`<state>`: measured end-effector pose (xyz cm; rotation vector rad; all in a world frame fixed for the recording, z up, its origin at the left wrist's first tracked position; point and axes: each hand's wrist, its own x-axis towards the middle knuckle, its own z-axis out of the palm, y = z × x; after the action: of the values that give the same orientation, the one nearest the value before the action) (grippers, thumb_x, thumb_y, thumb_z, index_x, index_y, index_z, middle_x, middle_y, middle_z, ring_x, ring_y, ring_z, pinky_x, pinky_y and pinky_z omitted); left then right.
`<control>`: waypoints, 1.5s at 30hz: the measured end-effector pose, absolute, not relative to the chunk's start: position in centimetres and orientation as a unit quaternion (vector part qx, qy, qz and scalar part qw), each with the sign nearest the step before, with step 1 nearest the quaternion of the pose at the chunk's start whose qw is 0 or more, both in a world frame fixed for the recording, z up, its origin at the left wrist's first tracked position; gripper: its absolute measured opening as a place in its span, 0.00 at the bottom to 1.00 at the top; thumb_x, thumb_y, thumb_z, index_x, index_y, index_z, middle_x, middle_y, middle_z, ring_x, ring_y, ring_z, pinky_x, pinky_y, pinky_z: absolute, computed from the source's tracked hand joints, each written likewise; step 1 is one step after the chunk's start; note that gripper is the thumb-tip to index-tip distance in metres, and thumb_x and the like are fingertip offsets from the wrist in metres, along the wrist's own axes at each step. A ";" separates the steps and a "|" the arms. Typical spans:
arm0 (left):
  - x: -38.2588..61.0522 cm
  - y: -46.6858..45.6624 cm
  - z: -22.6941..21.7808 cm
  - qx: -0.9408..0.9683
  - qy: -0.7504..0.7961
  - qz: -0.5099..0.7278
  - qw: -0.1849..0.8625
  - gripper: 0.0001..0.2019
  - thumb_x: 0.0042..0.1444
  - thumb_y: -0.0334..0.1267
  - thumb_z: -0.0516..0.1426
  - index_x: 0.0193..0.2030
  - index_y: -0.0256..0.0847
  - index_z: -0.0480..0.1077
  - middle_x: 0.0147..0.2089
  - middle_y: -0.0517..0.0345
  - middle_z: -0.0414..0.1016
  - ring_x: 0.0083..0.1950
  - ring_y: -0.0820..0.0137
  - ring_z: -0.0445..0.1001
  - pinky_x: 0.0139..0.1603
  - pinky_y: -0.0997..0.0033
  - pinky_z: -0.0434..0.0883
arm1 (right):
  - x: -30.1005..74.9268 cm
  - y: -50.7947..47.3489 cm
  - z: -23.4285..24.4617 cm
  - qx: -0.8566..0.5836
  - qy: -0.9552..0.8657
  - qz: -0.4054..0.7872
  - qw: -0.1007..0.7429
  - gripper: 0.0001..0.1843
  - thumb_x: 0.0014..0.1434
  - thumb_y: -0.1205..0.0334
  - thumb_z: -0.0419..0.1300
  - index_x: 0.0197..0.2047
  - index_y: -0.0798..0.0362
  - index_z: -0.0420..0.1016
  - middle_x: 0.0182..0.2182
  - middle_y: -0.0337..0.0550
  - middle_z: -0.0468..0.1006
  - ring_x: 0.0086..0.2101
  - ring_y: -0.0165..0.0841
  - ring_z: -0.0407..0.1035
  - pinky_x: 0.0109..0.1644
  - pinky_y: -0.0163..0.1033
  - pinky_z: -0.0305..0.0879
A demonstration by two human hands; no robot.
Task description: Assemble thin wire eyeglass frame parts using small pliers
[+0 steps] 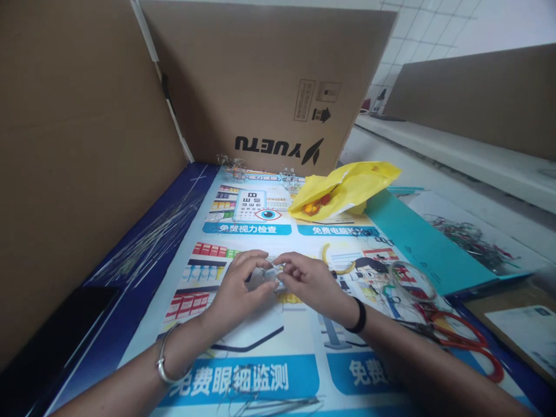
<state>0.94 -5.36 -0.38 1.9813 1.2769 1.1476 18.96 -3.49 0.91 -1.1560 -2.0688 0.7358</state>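
Note:
My left hand [243, 286] and my right hand [306, 284] meet over the middle of the printed sheet [260, 324], fingertips pinched close together. Between them is a small piece of thin, silvery wire [273, 269], blurred and partly hidden by the fingers; its exact shape cannot be made out. Both hands hold it just above the sheet. Near my forearms, at the front edge, lie loose thin wires [278, 405]. A tool with yellow curved handles [343, 270] rests just beyond my right hand.
Straight wires [145, 246] lie at left beside a black flat object [56, 341]. Right are red-handled scissors [467, 333], a wire coil [412, 281] and a teal folder [412, 243] with tangled wires [473, 237]. A yellow bag [351, 185] lies before a cardboard wall [260, 81].

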 end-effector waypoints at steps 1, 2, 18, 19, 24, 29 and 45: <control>0.7 -5.3 -0.2 0.735 0.459 0.422 0.265 0.08 0.50 0.36 0.59 0.39 0.43 0.69 0.48 0.53 0.70 0.52 0.62 0.66 0.53 0.55 0.64 | 19.1 -3.3 1.1 -0.427 -0.793 0.291 0.322 0.13 0.52 0.70 0.57 0.41 0.50 0.73 0.24 0.34 0.72 0.23 0.25 0.64 0.28 0.30 0.60; 0.4 -5.3 -0.1 0.738 0.452 0.422 0.270 0.08 0.51 0.36 0.58 0.39 0.42 0.69 0.46 0.53 0.70 0.50 0.63 0.68 0.52 0.56 0.65 | 19.3 -3.2 1.2 -0.412 -0.799 0.300 0.320 0.13 0.52 0.70 0.57 0.41 0.50 0.74 0.25 0.35 0.73 0.24 0.25 0.65 0.29 0.30 0.61; -0.1 -5.5 0.4 0.805 0.412 0.352 0.243 0.16 0.50 0.33 0.58 0.46 0.43 0.62 0.41 0.54 0.71 0.43 0.66 0.69 0.44 0.61 0.67 | 20.1 -2.6 2.0 -0.349 -0.821 0.345 0.290 0.12 0.52 0.72 0.58 0.41 0.52 0.72 0.29 0.36 0.73 0.26 0.24 0.64 0.32 0.30 0.62; -0.1 -5.6 0.4 0.807 0.410 0.349 0.242 0.16 0.49 0.32 0.58 0.46 0.43 0.61 0.41 0.54 0.71 0.43 0.66 0.69 0.44 0.61 0.67 | 20.1 -2.6 1.9 -0.349 -0.824 0.339 0.290 0.12 0.52 0.72 0.58 0.40 0.52 0.72 0.29 0.36 0.73 0.26 0.24 0.64 0.32 0.30 0.62; 0.1 -5.8 0.4 0.815 0.405 0.346 0.228 0.16 0.48 0.30 0.57 0.44 0.42 0.61 0.38 0.56 0.69 0.40 0.67 0.68 0.41 0.64 0.67 | 19.9 -2.6 1.6 -0.342 -0.808 0.368 0.308 0.10 0.51 0.72 0.57 0.38 0.53 0.71 0.27 0.35 0.71 0.26 0.24 0.62 0.31 0.31 0.61; 0.2 -6.0 0.6 0.818 0.408 0.335 0.228 0.16 0.46 0.29 0.56 0.43 0.42 0.60 0.37 0.58 0.67 0.38 0.69 0.67 0.39 0.66 0.67 | 20.0 -2.3 1.5 -0.306 -0.732 0.525 0.309 0.11 0.49 0.73 0.57 0.38 0.56 0.69 0.27 0.35 0.68 0.27 0.24 0.62 0.32 0.32 0.60; 0.0 -5.9 1.1 0.816 0.395 0.331 0.263 0.14 0.48 0.30 0.56 0.43 0.42 0.63 0.38 0.57 0.69 0.39 0.69 0.69 0.42 0.67 0.67 | 21.1 -1.3 1.5 -0.209 -0.650 0.674 0.283 0.13 0.44 0.72 0.60 0.36 0.57 0.69 0.26 0.33 0.66 0.28 0.23 0.60 0.31 0.31 0.56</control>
<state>0.02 -5.91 1.10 2.2058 1.0692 0.8949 21.09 -1.26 1.45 -0.5591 -1.7403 1.8033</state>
